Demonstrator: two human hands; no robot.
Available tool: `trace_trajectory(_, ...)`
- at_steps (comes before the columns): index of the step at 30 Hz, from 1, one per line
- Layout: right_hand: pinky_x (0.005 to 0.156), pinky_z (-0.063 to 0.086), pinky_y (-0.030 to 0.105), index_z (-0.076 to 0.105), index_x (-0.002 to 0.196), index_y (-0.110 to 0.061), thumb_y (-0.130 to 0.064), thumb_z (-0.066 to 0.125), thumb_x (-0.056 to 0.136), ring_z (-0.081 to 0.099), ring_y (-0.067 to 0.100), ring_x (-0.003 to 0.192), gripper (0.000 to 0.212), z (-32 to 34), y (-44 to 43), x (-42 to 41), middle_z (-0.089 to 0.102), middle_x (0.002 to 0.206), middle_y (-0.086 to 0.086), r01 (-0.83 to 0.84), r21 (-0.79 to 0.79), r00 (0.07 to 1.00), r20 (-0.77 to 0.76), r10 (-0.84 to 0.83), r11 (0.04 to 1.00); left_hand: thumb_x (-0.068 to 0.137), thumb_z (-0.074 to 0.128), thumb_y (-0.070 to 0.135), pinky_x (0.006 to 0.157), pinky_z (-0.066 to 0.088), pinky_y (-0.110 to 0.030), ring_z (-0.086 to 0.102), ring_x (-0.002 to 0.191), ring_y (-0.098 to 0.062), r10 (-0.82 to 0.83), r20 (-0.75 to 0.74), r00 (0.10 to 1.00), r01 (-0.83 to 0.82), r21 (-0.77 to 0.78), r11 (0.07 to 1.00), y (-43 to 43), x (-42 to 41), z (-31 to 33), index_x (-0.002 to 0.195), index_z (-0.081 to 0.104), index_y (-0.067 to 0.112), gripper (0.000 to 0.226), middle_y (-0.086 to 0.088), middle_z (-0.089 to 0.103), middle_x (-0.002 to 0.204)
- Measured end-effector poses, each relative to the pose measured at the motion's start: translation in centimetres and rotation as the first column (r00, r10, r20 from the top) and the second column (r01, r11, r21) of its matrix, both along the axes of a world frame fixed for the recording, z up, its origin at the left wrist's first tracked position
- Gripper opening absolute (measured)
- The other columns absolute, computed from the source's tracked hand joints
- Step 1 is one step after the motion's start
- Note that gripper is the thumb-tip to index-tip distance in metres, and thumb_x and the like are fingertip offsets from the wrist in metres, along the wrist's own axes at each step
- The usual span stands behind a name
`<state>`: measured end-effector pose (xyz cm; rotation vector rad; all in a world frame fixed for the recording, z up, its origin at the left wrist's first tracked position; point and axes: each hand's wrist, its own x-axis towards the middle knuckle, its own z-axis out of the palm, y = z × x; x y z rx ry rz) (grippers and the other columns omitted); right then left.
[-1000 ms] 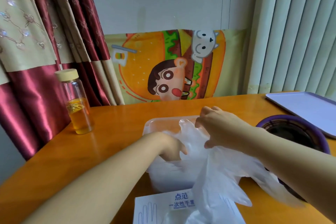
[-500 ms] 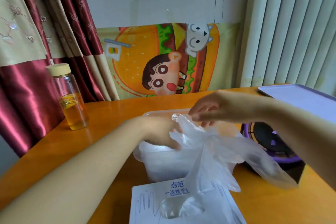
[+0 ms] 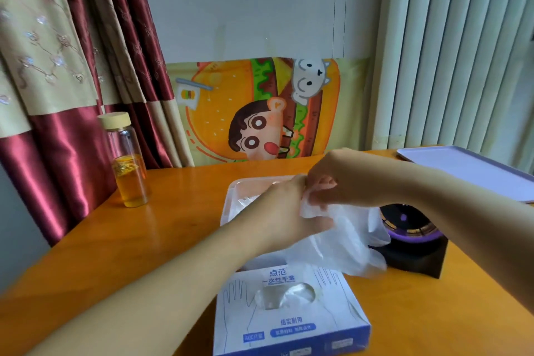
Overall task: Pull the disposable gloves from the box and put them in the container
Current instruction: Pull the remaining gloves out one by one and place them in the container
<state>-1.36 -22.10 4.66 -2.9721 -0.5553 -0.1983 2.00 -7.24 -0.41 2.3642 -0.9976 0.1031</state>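
A white and blue glove box (image 3: 291, 324) lies flat at the table's near edge, with crumpled clear plastic showing in its oval opening (image 3: 284, 296). Behind it stands a clear plastic container (image 3: 239, 191) with gloves inside. My left hand (image 3: 284, 215) and my right hand (image 3: 344, 179) meet above the container's right side, both pinching one clear disposable glove (image 3: 344, 243). The glove hangs down between the container and the box, free of the opening.
A glass bottle (image 3: 128, 162) with a cream lid and amber liquid stands at the left. A black and purple round device (image 3: 410, 237) sits to the right of the container. A lilac tray (image 3: 474, 170) lies at the far right. A red curtain hangs at the left.
The glove has come fully out of the box. My left hand has risen from the container and joined my right hand on the glove. The view has tilted down.
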Motion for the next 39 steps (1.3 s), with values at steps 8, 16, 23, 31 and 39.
trace_trajectory(8, 0.079, 0.056, 0.021, 0.066, 0.103, -0.028, -0.063, 0.061, 0.062, 0.067, 0.001, 0.086, 0.054, 1.9, -1.3, -0.4, 0.069, 0.096, -0.010, 0.018, 0.793, 0.996, 0.039, -0.079, 0.609, 0.094, 0.059, 0.015, 0.080, 0.056, -0.031, 0.070, 0.087, -0.023, -0.082, -0.377, 0.922, -0.193, -0.633, 0.750, 3.4, 1.5, 2.2, 0.098, 0.069, 0.008, 0.012, -0.013, 0.073, 0.093)
trace_trajectory(16, 0.090, 0.051, 0.037, 0.056, 0.123, -0.019, -0.062, 0.066, 0.058, 0.062, 0.022, 0.106, 0.079, -2.8, 1.3, 0.1, 0.065, 0.117, 0.004, 0.318, 0.921, 0.929, -0.350, 0.122, 0.225, 0.096, 0.054, 0.015, 0.068, 0.058, -0.030, 0.070, 0.069, -0.019, -0.403, -0.615, 0.678, -0.489, -0.786, 0.377, 3.3, 1.9, 1.1, 0.099, 0.067, 0.002, 0.019, -0.011, 0.072, 0.082)
trace_trajectory(23, 0.082, 0.049, 0.032, 0.066, 0.096, -0.007, -0.023, 0.062, 0.089, 0.062, 0.018, 0.080, 0.018, -3.6, 3.5, 1.5, 0.067, 0.089, 0.009, 0.282, 0.958, 0.959, -0.280, 0.039, -0.055, 0.097, 0.051, 0.022, 0.080, 0.055, -0.034, 0.068, 0.085, -0.021, -0.590, -0.585, 0.557, -0.561, -0.789, 0.253, 3.5, 1.3, -1.0, 0.106, 0.068, 0.013, 0.022, -0.009, 0.071, 0.099)
trace_trajectory(31, 0.069, 0.054, 0.026, 0.062, 0.085, -0.011, -0.027, 0.059, 0.091, 0.064, 0.011, 0.066, 0.018, -2.0, 6.0, 2.2, 0.067, 0.071, 0.005, -0.040, 0.956, 0.972, 0.104, -0.209, 0.291, 0.100, 0.038, 0.040, 0.082, 0.050, -0.042, 0.061, 0.104, -0.026, -0.658, -0.555, 0.509, -0.661, -0.741, 0.114, 6.5, 2.5, -3.0, 0.111, 0.064, 0.013, 0.039, -0.010, 0.065, 0.116)
trace_trajectory(39, 0.042, 0.025, 0.014, 0.043, 0.065, -0.024, -0.044, 0.070, 0.077, 0.030, 0.003, 0.041, 0.035, -1.6, 10.7, 3.4, 0.034, 0.046, -0.014, -0.180, 0.702, 0.983, 0.161, 0.093, 0.689, 0.096, 0.050, 0.035, 0.090, 0.053, -0.040, 0.053, 0.126, -0.032, -0.627, -0.552, 0.550, -0.503, -0.818, 0.279, 10.4, 3.4, -3.4, 0.136, 0.052, 0.016, 0.044, -0.014, 0.058, 0.134)
